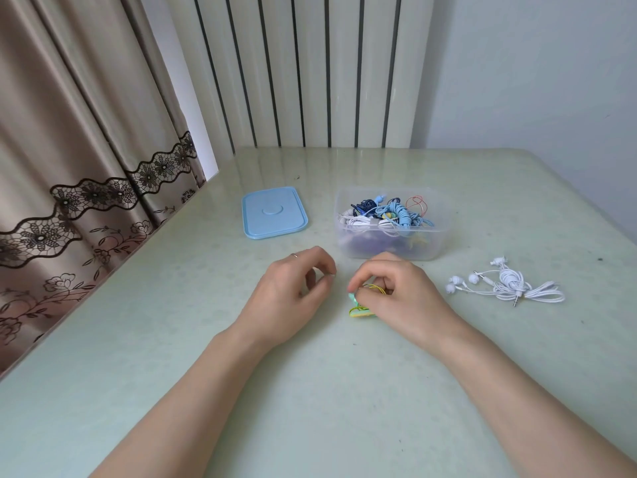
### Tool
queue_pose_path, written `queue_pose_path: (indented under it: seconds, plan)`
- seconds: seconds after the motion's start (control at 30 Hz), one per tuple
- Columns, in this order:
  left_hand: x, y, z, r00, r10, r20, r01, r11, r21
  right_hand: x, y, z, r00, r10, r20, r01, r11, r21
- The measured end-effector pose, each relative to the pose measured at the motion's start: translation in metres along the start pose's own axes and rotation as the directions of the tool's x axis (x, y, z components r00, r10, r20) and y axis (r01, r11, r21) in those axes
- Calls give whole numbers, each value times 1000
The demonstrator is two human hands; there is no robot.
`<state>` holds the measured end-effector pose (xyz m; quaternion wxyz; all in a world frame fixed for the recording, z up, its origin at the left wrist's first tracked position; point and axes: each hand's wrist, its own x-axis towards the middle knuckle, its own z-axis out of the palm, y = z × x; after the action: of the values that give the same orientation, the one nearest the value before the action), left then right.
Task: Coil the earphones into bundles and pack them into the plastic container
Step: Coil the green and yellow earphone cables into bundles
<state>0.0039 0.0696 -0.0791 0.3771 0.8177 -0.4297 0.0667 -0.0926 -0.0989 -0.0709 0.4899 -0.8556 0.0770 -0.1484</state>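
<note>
A patterned curtain point(86, 167) hung at the far left, beside the pale green table point(310, 391). On the table, a blue lid point(274, 212) lay flat, well apart from the hands. The left hand point(293, 294) hovered low over the tabletop with its fingers curled inward, thumb and forefinger nearly meeting; it appeared to grasp nothing, though a thin cable between the fingertips could not be ruled out. Just beside it, the right hand point(396, 291) was closed around a small yellow-green earphone bundle point(362, 310), whose loops showed below the fingers and rested against the table. Behind the right hand stood the clear plastic container point(391, 224), open, holding a mix of blue, white and red coiled earphones. Further right, a loose pair of white earphones point(506, 282) lay uncoiled on the table, near the container but not touching it.
</note>
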Motion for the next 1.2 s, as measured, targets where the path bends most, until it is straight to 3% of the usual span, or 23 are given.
queue_pose_path:
  seconds: [0.2,0.6,0.83,1.0,1.2]
  plan:
    - [-1,11,6,991,66,118,-61,997,-45,3,-1,-7,983,183,-4,-178,960,218]
    - [1,6,12,998,11,66,-7,998,-61,2,-4,-9,992,122,20,-116,871,477]
    - [0,9,9,999,32,14,-31,997,-73,0,-5,-4,996,88,15,-89,945,314]
    - [0,10,7,999,46,-8,-47,996,-79,-2,-6,0,1000,1,-18,6,938,347]
    - [0,12,7,1000,15,-13,-16,993,-118,1,-2,1,998,15,-53,5,934,357]
